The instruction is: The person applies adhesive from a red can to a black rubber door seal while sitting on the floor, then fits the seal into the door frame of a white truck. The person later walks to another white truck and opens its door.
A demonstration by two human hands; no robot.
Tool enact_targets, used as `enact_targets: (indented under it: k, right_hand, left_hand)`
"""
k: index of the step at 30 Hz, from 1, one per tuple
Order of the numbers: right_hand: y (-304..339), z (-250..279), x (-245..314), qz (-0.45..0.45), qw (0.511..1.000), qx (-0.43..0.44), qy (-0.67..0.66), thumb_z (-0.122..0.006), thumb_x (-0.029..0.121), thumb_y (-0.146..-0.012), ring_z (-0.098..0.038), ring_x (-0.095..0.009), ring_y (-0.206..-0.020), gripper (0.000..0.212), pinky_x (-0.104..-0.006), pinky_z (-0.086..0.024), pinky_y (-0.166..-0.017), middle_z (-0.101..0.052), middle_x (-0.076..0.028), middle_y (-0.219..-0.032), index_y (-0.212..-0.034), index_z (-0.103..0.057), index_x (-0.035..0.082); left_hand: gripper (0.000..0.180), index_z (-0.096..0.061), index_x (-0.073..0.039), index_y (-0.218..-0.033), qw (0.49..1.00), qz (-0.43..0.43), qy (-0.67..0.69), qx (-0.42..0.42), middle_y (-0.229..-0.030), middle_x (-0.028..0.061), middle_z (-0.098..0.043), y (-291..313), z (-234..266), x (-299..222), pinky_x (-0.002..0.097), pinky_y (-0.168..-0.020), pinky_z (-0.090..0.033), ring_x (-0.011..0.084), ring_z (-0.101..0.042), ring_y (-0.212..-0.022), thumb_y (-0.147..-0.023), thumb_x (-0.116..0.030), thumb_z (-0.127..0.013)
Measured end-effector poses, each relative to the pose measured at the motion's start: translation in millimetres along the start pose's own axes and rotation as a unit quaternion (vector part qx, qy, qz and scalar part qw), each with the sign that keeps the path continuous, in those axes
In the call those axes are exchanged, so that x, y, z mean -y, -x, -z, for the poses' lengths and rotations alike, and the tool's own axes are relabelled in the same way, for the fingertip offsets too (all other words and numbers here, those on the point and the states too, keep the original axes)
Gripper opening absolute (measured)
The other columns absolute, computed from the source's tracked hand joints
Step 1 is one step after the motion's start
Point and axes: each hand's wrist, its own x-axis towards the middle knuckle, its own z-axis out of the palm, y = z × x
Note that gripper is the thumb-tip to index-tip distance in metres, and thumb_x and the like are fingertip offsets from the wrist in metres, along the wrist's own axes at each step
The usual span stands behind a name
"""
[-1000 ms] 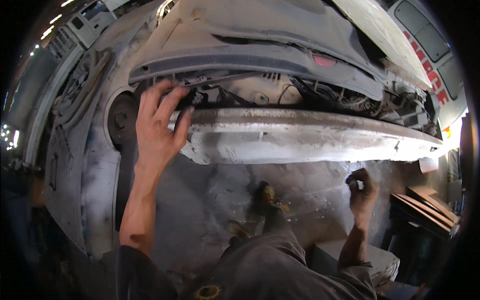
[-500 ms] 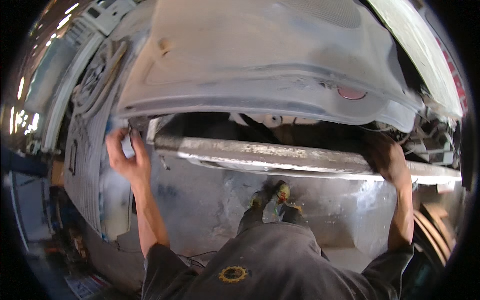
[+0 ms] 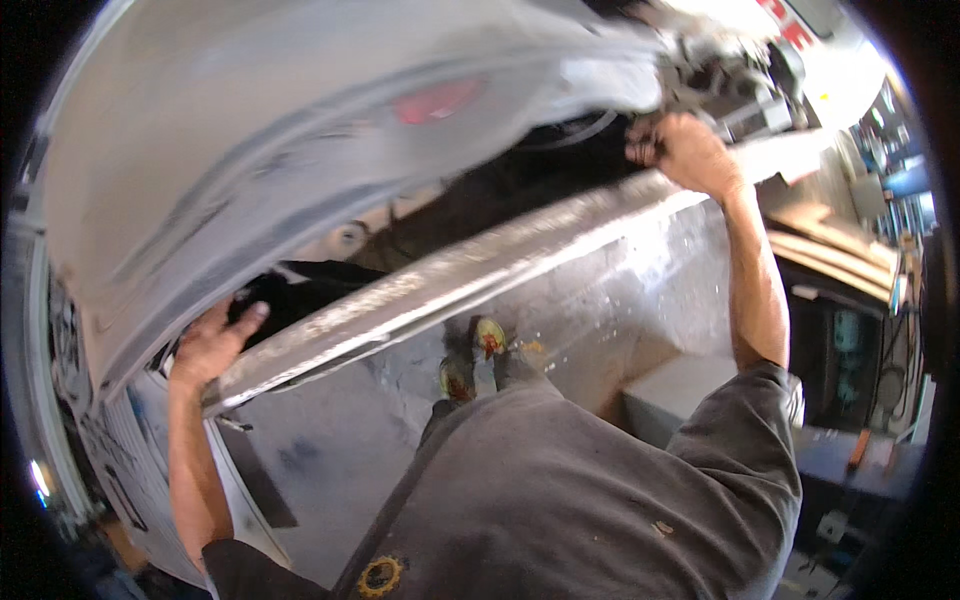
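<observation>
A large grey vehicle body panel (image 3: 300,90) with a red patch (image 3: 437,101) hangs over a dark gap. Along the gap's near side runs a scuffed, pale metal bar (image 3: 480,248). My left hand (image 3: 207,345) reaches to the gap near the bar's left end, thumb spread from the fingers. The tips of those fingers are partly lost in shadow under the panel's edge. Toward the right end of the bar, my right hand (image 3: 697,158) is closed, its fingers curled over the gap. What it holds, if anything, cannot be made out.
Exposed mechanical parts (image 3: 735,80) sit beyond my right hand. Curved brown boards (image 3: 835,250) are stacked at the right, near a pale box (image 3: 675,390) on the grey floor (image 3: 340,450). My shoes (image 3: 488,338) stand below the bar.
The view has swung, so the bar now slants up to the right. My left hand has gone from a pinch outside the bar's end to the gap; my right hand is farther along the bar.
</observation>
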Motion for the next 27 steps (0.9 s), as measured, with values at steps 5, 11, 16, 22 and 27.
enact_targets:
  k: [5, 11, 16, 22, 27]
  right_hand:
    - [85.1, -22.7, 4.0, -0.046, 0.924, -0.363, -0.108, -0.065, 0.019, -0.086, -0.066, -0.023, -0.081, 0.024, -0.0331, -0.05, -0.072, -0.068, -0.012, -0.091, -0.099, -0.066, 0.0]
    - [129.6, -117.0, 33.5, -0.024, 0.843, -0.495, -0.21, -0.065, -0.003, -0.074, -0.067, -0.018, -0.081, 0.016, -0.0279, -0.051, -0.068, -0.068, -0.007, -0.09, -0.087, -0.065, 0.005]
    - [139.7, -154.2, 53.7, -0.031, 0.825, -0.497, -0.267, -0.065, -0.007, -0.071, -0.066, -0.02, -0.079, 0.02, -0.029, -0.051, -0.069, -0.067, -0.008, -0.089, -0.088, -0.065, 0.004]
    - [121.2, -132.4, 74.8, 0.087, 0.815, -0.53, -0.217, -0.068, -0.005, -0.07, -0.065, -0.023, -0.079, 0.018, -0.0316, -0.052, -0.067, -0.066, -0.011, -0.089, -0.087, -0.064, 0.002]
    - [95.6, -79.6, 93.4, 0.196, 0.891, -0.378, -0.157, -0.07, -0.002, -0.072, -0.063, -0.027, -0.083, 0.02, -0.0331, -0.052, -0.071, -0.065, -0.011, -0.095, -0.091, -0.064, 0.001]
  left_hand:
    - [0.089, -0.034, 0.004, -0.139, 0.997, 0.037, -0.057, -0.038, -0.145, 0.0251, -0.031, -27.5, -24.1, 18.0, 0.036, -0.114, -0.015, 0.0347, -0.025, -0.138, -0.085, -0.066, -0.046]
    - [0.079, -0.04, 0.003, -0.136, 0.986, -0.033, -0.06, -0.151, -0.137, 0.0277, -0.041, -36.0, -27.5, 40.9, 0.0372, -0.108, -0.027, 0.0354, -0.038, -0.131, -0.089, -0.06, -0.045]
    - [0.052, -0.044, 0.001, -0.133, 0.958, -0.128, -0.007, -0.257, -0.129, 0.0243, -0.051, -29.1, -25.8, 45.2, 0.0364, -0.1, -0.036, 0.0328, -0.05, -0.121, -0.096, -0.035, -0.051]
    - [0.034, -0.056, 0.001, -0.117, 0.886, -0.194, 0.057, -0.416, -0.108, 0.0263, -0.06, -34.6, -29.2, 40.0, 0.0372, -0.089, -0.043, 0.0341, -0.059, -0.102, -0.096, -0.026, -0.054]
    - [0.032, -0.058, 0.003, -0.107, 0.829, -0.162, 0.071, -0.53, -0.1, 0.0267, -0.062, -45.1, -19.2, 30.1, 0.0429, -0.08, -0.047, 0.041, -0.061, -0.091, -0.091, -0.024, -0.06]
